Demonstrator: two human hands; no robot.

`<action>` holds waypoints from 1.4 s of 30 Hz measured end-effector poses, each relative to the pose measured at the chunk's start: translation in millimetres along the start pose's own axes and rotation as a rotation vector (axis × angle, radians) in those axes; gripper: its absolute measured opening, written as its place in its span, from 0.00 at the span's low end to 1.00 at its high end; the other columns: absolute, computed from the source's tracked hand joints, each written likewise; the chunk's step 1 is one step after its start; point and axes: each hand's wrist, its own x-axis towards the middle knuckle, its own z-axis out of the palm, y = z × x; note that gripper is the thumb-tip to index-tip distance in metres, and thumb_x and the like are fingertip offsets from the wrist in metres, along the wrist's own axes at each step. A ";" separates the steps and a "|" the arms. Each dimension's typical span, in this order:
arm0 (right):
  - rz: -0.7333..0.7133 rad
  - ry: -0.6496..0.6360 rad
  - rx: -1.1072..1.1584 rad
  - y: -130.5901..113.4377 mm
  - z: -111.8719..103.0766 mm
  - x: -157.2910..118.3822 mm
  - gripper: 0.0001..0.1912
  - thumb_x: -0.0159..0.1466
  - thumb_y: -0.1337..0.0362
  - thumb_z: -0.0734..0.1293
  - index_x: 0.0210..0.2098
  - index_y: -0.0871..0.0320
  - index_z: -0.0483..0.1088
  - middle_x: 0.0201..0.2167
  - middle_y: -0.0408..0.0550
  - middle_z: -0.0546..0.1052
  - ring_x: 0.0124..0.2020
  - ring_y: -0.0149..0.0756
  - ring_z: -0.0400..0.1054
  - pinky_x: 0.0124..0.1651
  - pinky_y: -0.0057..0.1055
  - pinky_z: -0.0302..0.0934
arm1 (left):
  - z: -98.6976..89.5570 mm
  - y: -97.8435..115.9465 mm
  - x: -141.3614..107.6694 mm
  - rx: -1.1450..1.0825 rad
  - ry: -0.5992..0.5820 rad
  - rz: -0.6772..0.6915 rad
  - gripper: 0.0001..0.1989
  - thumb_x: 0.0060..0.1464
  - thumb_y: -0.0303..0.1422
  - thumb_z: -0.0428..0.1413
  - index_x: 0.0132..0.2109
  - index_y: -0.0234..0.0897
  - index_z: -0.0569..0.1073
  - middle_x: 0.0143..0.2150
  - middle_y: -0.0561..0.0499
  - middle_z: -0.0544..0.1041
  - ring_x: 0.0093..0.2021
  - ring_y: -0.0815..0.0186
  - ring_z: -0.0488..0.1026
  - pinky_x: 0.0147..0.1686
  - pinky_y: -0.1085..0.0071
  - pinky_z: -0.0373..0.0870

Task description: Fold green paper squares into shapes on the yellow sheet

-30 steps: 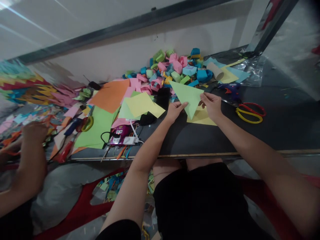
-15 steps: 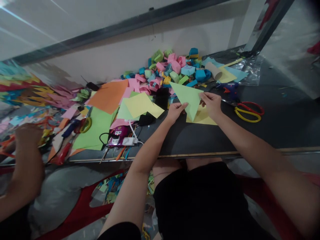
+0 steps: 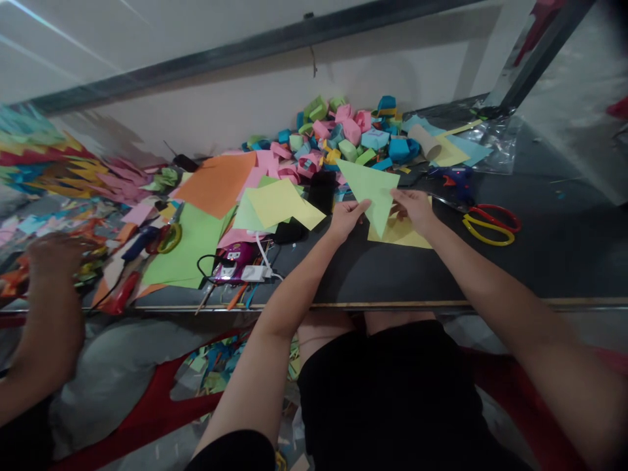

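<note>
A light green paper (image 3: 370, 186), folded to a triangle with one point downward, is held above the dark table. My left hand (image 3: 347, 218) pinches its lower left edge between thumb and fingers. On the right edge, my right hand (image 3: 411, 204) is closed with thumb and fingertips on the paper. Under the triangle and my right hand lies a yellow sheet (image 3: 402, 234), partly covered. Scissors with red and yellow handles (image 3: 492, 224) rest to the right, and a blue glue gun (image 3: 456, 180) lies behind them.
Folded paper pieces (image 3: 350, 131) are heaped by the wall. Orange (image 3: 218, 182), green (image 3: 189, 245) and yellow sheets (image 3: 275, 203) lie at left, near a purple power strip (image 3: 236, 258) with cables. At far left, another person's hand (image 3: 53, 255) is over paper scraps.
My right fingers have shifted slightly down along the green paper's right edge, showing its upper right corner. The view has moved slightly.
</note>
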 end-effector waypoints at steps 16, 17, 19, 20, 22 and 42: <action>0.125 -0.504 -0.198 -8.4 4.4 -14.7 0.18 0.46 0.52 0.85 0.24 0.58 0.82 0.24 0.53 0.83 0.21 0.33 0.75 0.22 0.28 0.70 | 0.7 1.3 1.3 -0.007 0.128 0.049 0.33 0.53 0.58 0.65 0.17 0.36 0.65 0.16 0.56 0.63 0.19 0.75 0.57 0.22 0.72 0.52; 0.135 -0.516 -0.182 -7.8 4.1 -14.6 0.19 0.45 0.51 0.85 0.25 0.59 0.82 0.24 0.53 0.83 0.22 0.34 0.76 0.23 0.28 0.72 | 1.0 1.2 1.2 -0.004 0.126 0.044 0.33 0.53 0.58 0.65 0.18 0.36 0.66 0.16 0.56 0.64 0.19 0.75 0.57 0.23 0.72 0.52; 0.147 -0.536 -0.153 -6.3 3.8 -14.4 0.20 0.44 0.50 0.85 0.25 0.59 0.82 0.25 0.53 0.83 0.23 0.36 0.77 0.27 0.30 0.75 | 1.6 1.4 1.0 0.010 0.115 0.035 0.33 0.54 0.58 0.64 0.18 0.36 0.67 0.17 0.56 0.65 0.20 0.75 0.58 0.23 0.72 0.53; 0.151 -0.539 -0.138 -5.6 3.8 -14.4 0.21 0.43 0.49 0.85 0.25 0.58 0.83 0.25 0.53 0.84 0.25 0.36 0.78 0.28 0.31 0.76 | 1.7 1.7 0.9 0.015 0.108 0.032 0.33 0.54 0.58 0.64 0.18 0.36 0.67 0.17 0.56 0.65 0.20 0.75 0.58 0.23 0.72 0.54; 0.154 -0.535 -0.113 -4.4 4.1 -14.3 0.21 0.41 0.49 0.85 0.26 0.57 0.83 0.26 0.52 0.84 0.26 0.37 0.79 0.30 0.31 0.77 | 1.6 2.4 0.8 0.015 0.104 0.034 0.34 0.53 0.60 0.63 0.19 0.36 0.67 0.17 0.56 0.65 0.20 0.75 0.58 0.23 0.72 0.55; 0.268 -0.617 -0.152 -5.8 -2.0 -10.0 0.23 0.41 0.51 0.86 0.30 0.58 0.83 0.32 0.50 0.85 0.36 0.39 0.81 0.47 0.36 0.78 | -0.1 -1.9 6.5 -0.141 0.173 -0.005 0.32 0.46 0.55 0.70 0.16 0.36 0.66 0.16 0.58 0.64 0.19 0.76 0.60 0.24 0.74 0.60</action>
